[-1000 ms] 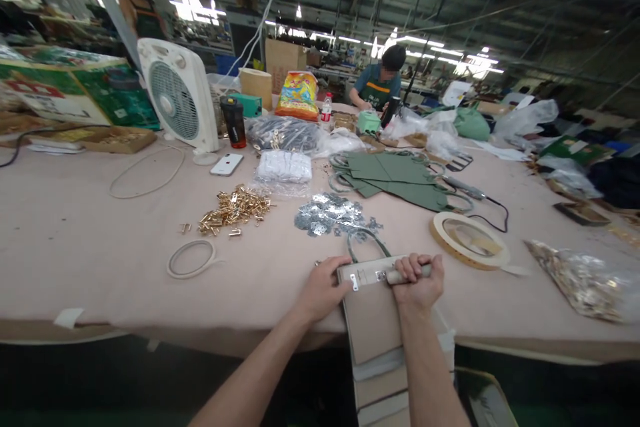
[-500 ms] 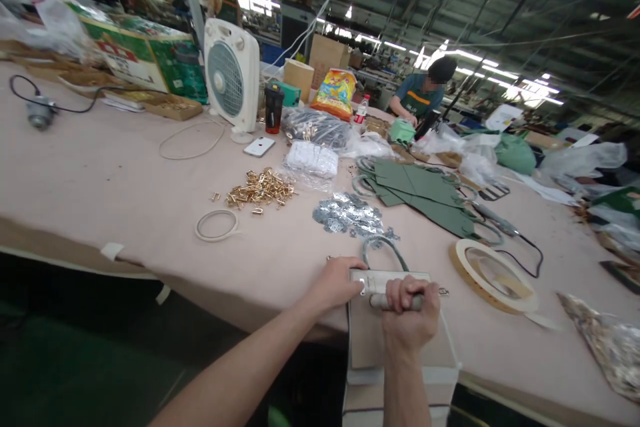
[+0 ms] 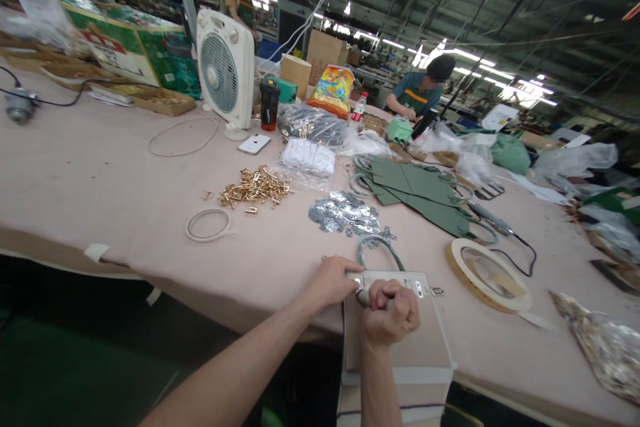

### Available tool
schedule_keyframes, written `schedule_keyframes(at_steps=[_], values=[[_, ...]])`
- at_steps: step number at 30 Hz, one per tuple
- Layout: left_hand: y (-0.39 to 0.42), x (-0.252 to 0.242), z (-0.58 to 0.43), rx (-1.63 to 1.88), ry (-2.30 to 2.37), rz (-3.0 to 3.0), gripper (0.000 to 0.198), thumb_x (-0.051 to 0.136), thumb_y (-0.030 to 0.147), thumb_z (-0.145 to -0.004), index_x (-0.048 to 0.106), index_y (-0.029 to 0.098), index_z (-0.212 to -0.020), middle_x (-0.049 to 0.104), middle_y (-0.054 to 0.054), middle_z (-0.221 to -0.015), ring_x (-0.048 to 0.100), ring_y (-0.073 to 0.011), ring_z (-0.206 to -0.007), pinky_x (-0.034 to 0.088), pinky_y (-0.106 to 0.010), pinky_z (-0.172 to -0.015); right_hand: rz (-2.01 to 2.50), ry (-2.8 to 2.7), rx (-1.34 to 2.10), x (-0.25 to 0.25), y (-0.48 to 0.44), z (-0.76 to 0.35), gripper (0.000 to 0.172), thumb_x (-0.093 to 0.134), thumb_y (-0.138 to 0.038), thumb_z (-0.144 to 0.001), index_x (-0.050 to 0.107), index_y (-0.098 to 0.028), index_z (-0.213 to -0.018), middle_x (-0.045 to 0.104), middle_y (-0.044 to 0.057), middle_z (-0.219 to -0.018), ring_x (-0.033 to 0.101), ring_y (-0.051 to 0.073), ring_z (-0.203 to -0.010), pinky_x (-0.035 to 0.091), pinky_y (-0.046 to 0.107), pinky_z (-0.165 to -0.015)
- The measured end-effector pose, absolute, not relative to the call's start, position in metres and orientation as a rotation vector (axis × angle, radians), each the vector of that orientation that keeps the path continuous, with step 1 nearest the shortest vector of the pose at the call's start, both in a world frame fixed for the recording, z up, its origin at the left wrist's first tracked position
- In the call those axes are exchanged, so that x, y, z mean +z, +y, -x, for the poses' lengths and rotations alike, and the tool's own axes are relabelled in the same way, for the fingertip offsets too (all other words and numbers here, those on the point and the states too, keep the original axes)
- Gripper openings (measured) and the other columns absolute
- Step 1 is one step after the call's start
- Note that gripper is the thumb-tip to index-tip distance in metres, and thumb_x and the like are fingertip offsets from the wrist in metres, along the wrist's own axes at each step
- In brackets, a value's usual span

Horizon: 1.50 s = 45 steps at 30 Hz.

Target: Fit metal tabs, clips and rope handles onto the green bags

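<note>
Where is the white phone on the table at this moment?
In the head view the white phone lies face down on the table, left of centre, just before the white fan and the dark bottle.

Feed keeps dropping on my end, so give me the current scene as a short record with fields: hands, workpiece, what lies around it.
left hand: fingertips pressed on the top left corner of the beige bag panel
right hand: fist shut on a slim grey tool, laid across the panel's top strip
panel: lies over the near table edge; grey-green handle loop at its top
metal parts: silver pile behind the panel, gold pile further left
tape roll: right of the panel
co-worker: at the far side
</note>
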State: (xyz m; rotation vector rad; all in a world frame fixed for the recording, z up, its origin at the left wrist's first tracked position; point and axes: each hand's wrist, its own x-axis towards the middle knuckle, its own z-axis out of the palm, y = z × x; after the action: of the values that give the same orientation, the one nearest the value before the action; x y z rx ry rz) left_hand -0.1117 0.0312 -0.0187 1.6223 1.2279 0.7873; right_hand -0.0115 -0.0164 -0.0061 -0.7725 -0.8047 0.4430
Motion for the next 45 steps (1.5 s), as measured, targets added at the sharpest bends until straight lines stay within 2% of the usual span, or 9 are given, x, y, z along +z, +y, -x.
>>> schedule_keyframes(at_steps=[6,12,16,20,22,28,36,42,45], values=[[0.032,-0.02,0.12,0.793,1.107,-1.651,0.043,0.064,0.016,-0.077,0.081,0.026,-0.115,0.08,0.0,-0.115,0.073,-0.022,-0.107,0.053,-0.031,-0.102,1.049,-0.922,0.406,-0.007,-0.003,0.018,0.037,0.058,-0.042,-0.101,0.059,-0.021,-0.07,0.044,-0.006,-0.052,0.041,0.011,-0.043,0.03,0.025,-0.043],[0.025,-0.02,0.129,0.802,0.989,-1.864,0.045,0.072,0.017,-0.069,0.078,0.024,-0.113,0.078,-0.002,-0.112,0.07,-0.0246,-0.102,0.054,-0.029,-0.092,1.252,-0.996,0.391,-0.004,0.011,0.016,0.043,0.06,-0.052,-0.099,0.062,-0.018,-0.072,0.047,-0.006,-0.05,0.044,0.011,-0.044,0.037,0.025,-0.046],[0.023,-0.021,0.13,0.776,1.015,-1.85,0.058,0.086,0.033,-0.067,0.076,0.023,-0.123,0.075,-0.007,-0.122,0.069,-0.028,-0.109,0.051,-0.031,-0.099,1.028,-0.863,0.56,0.003,0.007,0.004,0.037,0.061,-0.045,-0.099,0.059,-0.019,-0.072,0.039,-0.009,-0.049,0.036,0.009,-0.039,0.031,0.02,-0.04],[0.023,-0.02,0.131,0.751,1.036,-1.815,0.073,0.091,0.035,-0.064,0.071,0.022,-0.133,0.073,-0.008,-0.129,0.067,-0.0297,-0.115,0.049,-0.033,-0.104,0.864,-0.81,0.575,0.015,0.013,-0.007,0.032,0.062,-0.038,-0.097,0.059,-0.019,-0.071,0.039,-0.009,-0.049,0.034,0.007,-0.038,0.029,0.018,-0.038],[0.022,-0.018,0.131,0.748,1.043,-1.83,0.068,0.09,0.034,-0.064,0.073,0.022,-0.129,0.074,-0.007,-0.124,0.068,-0.0285,-0.112,0.05,-0.032,-0.099,0.876,-0.832,0.641,0.019,0.021,-0.006,0.033,0.064,-0.04,-0.096,0.059,-0.018,-0.072,0.04,-0.009,-0.049,0.034,0.007,-0.038,0.029,0.018,-0.037],[0.021,-0.014,0.132,0.695,1.013,-1.886,0.031,0.082,0.028,-0.07,0.077,0.019,-0.099,0.074,0.0,-0.088,0.066,-0.0191,-0.08,0.045,-0.024,-0.071,1.072,-0.954,0.768,0.013,0.035,0.004,0.042,0.066,-0.052,-0.095,0.057,-0.019,-0.072,0.04,-0.009,-0.05,0.035,0.007,-0.038,0.028,0.019,-0.036],[0.019,-0.013,0.13,0.754,0.986,-1.853,0.041,0.079,0.024,-0.071,0.076,0.022,-0.112,0.076,-0.003,-0.113,0.068,-0.0237,-0.101,0.05,-0.027,-0.091,0.989,-0.993,0.631,0.001,0.013,0.004,0.04,0.061,-0.042,-0.1,0.056,-0.019,-0.067,0.039,-0.008,-0.049,0.036,0.008,-0.039,0.027,0.02,-0.037],[0.024,-0.018,0.13,0.699,1.012,-1.858,0.081,0.092,0.031,-0.057,0.069,0.021,-0.134,0.07,-0.009,-0.131,0.065,-0.0307,-0.117,0.049,-0.036,-0.106,0.701,-0.992,0.584,0.029,-0.001,-0.001,0.033,0.059,-0.03,-0.1,0.056,-0.019,-0.069,0.039,-0.008,-0.052,0.034,0.008,-0.04,0.029,0.02,-0.04],[0.023,-0.016,0.13,0.723,0.95,-1.876,0.06,0.087,0.029,-0.063,0.074,0.022,-0.121,0.073,-0.006,-0.121,0.066,-0.0274,-0.11,0.051,-0.033,-0.1,0.787,-1.052,0.574,0.023,-0.002,0.003,0.038,0.058,-0.033,-0.1,0.052,-0.02,-0.065,0.039,-0.008,-0.051,0.035,0.008,-0.04,0.03,0.021,-0.04]])
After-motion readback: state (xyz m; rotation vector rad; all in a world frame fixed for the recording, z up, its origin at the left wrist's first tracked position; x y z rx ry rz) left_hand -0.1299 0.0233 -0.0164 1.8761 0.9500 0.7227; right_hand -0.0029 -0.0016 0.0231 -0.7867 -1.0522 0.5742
